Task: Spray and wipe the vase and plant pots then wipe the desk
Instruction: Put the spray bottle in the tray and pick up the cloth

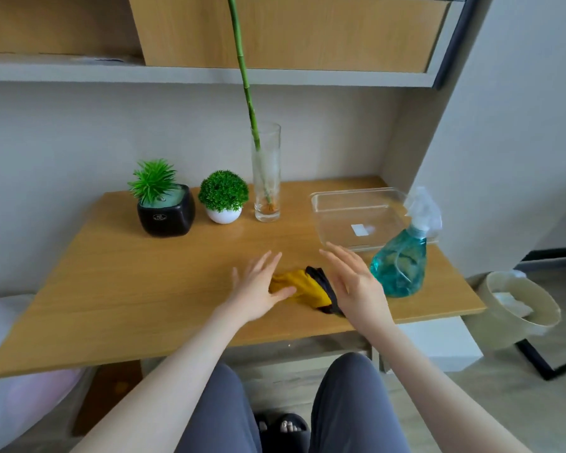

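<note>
On the wooden desk [118, 289] a tall glass vase [267, 178] holds a long green stem. Left of it stand a round green plant in a white pot [223, 214] and a spiky plant in a black pot [166, 217]. A crumpled yellow and black cloth [304, 287] lies near the front edge. A spray bottle [402, 263] of blue-green liquid stands right of it. My left hand [258, 286] hovers with straight fingers at the cloth's left side. My right hand [353, 282] is spread open between the cloth and the bottle, holding nothing.
A clear plastic tray [356, 199] sits at the back right of the desk. A grey shelf with wooden cabinets hangs above. A beige waste bin [517, 312] stands on the floor to the right. My knees are under the desk's front edge.
</note>
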